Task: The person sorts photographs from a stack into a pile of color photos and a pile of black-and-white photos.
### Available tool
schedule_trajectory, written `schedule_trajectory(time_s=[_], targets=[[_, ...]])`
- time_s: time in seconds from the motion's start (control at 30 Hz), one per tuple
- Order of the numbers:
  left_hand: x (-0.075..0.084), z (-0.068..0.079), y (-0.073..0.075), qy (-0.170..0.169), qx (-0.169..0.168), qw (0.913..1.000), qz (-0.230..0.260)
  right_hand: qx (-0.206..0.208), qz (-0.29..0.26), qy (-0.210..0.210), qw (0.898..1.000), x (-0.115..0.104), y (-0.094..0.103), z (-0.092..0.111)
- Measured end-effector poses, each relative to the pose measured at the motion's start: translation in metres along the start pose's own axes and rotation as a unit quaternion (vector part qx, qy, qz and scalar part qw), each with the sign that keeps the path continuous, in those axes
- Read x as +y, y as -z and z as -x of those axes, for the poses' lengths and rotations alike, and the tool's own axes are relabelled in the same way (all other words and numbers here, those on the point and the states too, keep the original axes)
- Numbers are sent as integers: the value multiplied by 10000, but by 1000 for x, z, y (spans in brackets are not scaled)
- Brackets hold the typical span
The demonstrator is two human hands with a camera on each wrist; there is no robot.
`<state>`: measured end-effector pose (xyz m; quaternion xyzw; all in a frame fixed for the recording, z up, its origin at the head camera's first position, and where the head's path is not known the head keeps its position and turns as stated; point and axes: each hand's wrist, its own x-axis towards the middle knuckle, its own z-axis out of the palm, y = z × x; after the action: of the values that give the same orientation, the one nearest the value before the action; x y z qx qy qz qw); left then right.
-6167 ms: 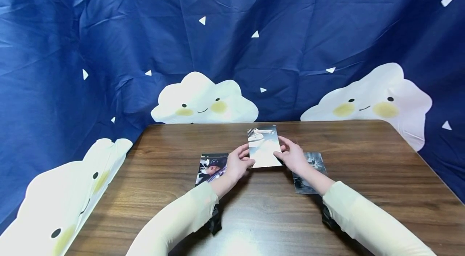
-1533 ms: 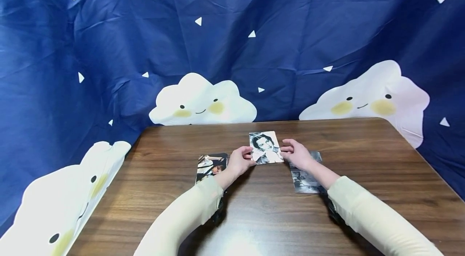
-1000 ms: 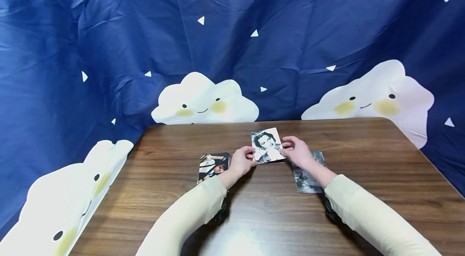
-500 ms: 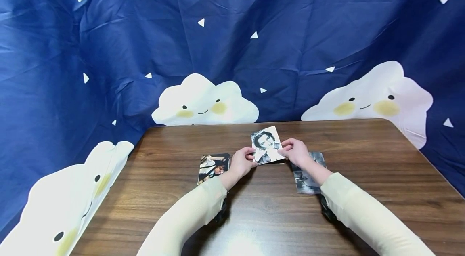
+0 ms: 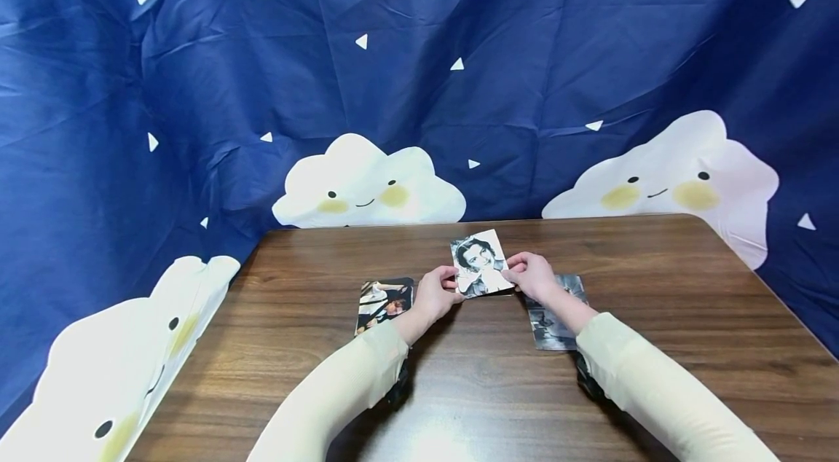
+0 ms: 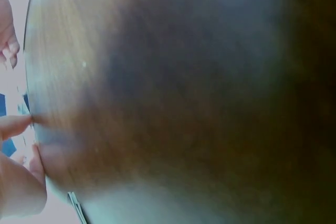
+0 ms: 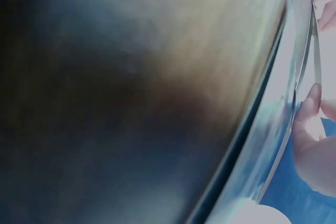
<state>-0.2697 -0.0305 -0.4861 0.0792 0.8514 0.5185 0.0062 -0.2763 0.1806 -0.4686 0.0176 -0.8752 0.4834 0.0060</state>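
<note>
A black-and-white portrait photo card (image 5: 481, 265) is tilted up slightly at the table's far middle, in the head view. My right hand (image 5: 532, 276) pinches its right edge between thumb and fingers. My left hand (image 5: 434, 296) grips the lower left corner, thumb nearest me. Under the card's lower edge a thin strip of another card shows. A colour photo card (image 5: 385, 302) lies beside my left hand, partly behind the wrist. Beneath my right wrist lies a dark grey photo card (image 5: 550, 327), partly covered. The left wrist view catches the fingertips (image 6: 21, 124) at its left edge.
The brown wooden table (image 5: 498, 396) has rounded far corners. Behind it hangs a blue cloth (image 5: 419, 47) with white triangles and smiling clouds. A black wrist device (image 5: 590, 378) sits under the right sleeve.
Earlier my hands held a pale photo card; now they hold the portrait. The left pile's top picture differs. Since 1.5 s ago the portrait has turned slightly and its far edge has risen.
</note>
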Motion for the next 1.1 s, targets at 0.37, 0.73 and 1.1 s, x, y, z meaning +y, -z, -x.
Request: schedule_trajectory(time_s=[0.37,0.73,1.1], targets=[[2,2,-2,63,40,9998,196,-36,-94,67,9999,-3,-4,4],[10,-1,-4,267,451,9884,1425,192,-969,231,9948,-3,-3,6],[16,-2,-8,393,707,9846,1547,-250,-1258,253,9914,-2,3,9]])
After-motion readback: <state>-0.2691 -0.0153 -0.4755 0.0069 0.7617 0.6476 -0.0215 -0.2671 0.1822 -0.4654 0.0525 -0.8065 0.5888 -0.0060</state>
